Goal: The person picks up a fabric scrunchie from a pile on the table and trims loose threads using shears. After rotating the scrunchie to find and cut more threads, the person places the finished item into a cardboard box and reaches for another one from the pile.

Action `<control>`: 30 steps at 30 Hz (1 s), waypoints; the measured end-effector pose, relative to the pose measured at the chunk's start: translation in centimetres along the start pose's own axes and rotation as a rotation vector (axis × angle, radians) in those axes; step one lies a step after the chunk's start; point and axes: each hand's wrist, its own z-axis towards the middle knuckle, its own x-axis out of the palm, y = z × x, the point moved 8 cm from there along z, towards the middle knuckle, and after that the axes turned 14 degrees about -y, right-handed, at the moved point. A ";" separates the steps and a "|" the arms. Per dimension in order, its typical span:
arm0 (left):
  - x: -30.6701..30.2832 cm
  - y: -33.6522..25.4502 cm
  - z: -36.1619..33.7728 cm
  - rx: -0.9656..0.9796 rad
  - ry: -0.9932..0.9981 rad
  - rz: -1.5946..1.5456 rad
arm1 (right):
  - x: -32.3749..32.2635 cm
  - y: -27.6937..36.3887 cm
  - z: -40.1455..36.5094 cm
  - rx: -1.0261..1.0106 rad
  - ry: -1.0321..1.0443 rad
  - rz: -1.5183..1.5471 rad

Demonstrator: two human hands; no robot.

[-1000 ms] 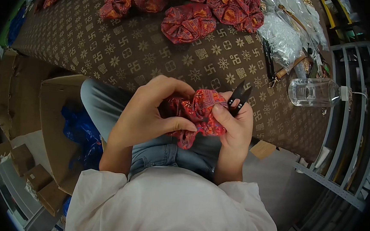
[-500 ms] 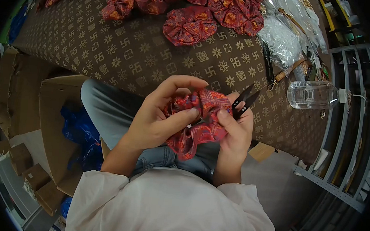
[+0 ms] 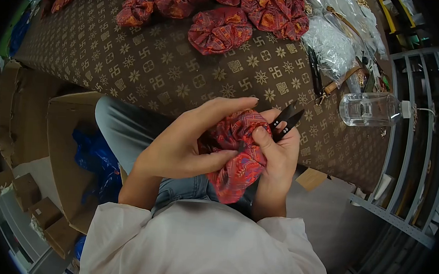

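A red patterned fabric scrunchie [image 3: 237, 176] is bunched between both hands above my lap. My left hand [image 3: 183, 139] closes on its left side, the thumb pressed into the folds and the fingers curved over the top. My right hand [image 3: 278, 151] pinches the right side with its thumb. Black thread snips [image 3: 286, 122] also sit in my right hand, tucked behind the thumb with the blades pointing up and right. Part of the scrunchie is hidden behind my left hand and fingers.
More red scrunchies [image 3: 221, 31] lie along the far side of the brown patterned cloth [image 3: 168, 72]. On the right are clear plastic bags [image 3: 330, 48], a strap with a metal clasp [image 3: 337, 85] and a clear bottle [image 3: 369, 110]. A cardboard box [image 3: 65, 162] holding blue plastic [image 3: 98, 154] stands left.
The scrunchie's open loop has been gathered into a tighter bunch, with a fold hanging lower. My left hand has turned and its thumb has moved right. The snips stay in my right hand.
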 end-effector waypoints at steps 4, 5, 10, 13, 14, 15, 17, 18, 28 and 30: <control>-0.3 1.9 0.0 -0.199 -0.150 -0.189 | -0.8 2.0 0.0 -0.312 -0.209 -0.217; -1.0 2.1 0.0 -0.120 -0.262 -0.101 | -1.8 3.2 -0.4 -0.497 -0.377 -0.258; -1.9 2.0 -1.0 -0.113 -0.482 0.035 | -1.2 2.3 -0.8 -0.420 -0.201 -0.241; -2.0 2.1 -1.0 -0.146 -0.512 -0.189 | 0.5 1.8 -1.0 -0.468 -0.201 -0.352; -1.9 2.7 -1.0 -0.211 -0.472 -0.289 | 0.5 1.8 -1.1 -0.466 -0.201 -0.350; -1.8 3.3 -1.0 -0.276 -0.434 -0.388 | 0.3 1.2 -0.9 -0.385 -0.204 -0.333; -1.7 3.7 -1.1 -0.331 -0.403 -0.475 | 0.1 0.7 -0.8 -0.302 -0.206 -0.314; -1.3 4.0 -1.1 -0.385 -0.368 -0.565 | 0.1 0.1 -0.7 -0.204 -0.159 -0.299; -0.3 4.8 -1.3 -0.505 -0.251 -1.112 | -1.1 1.5 0.3 -0.222 -0.026 0.107; -0.2 5.3 -1.5 -0.548 -0.293 -1.158 | -1.4 0.7 0.5 -0.135 -0.034 0.219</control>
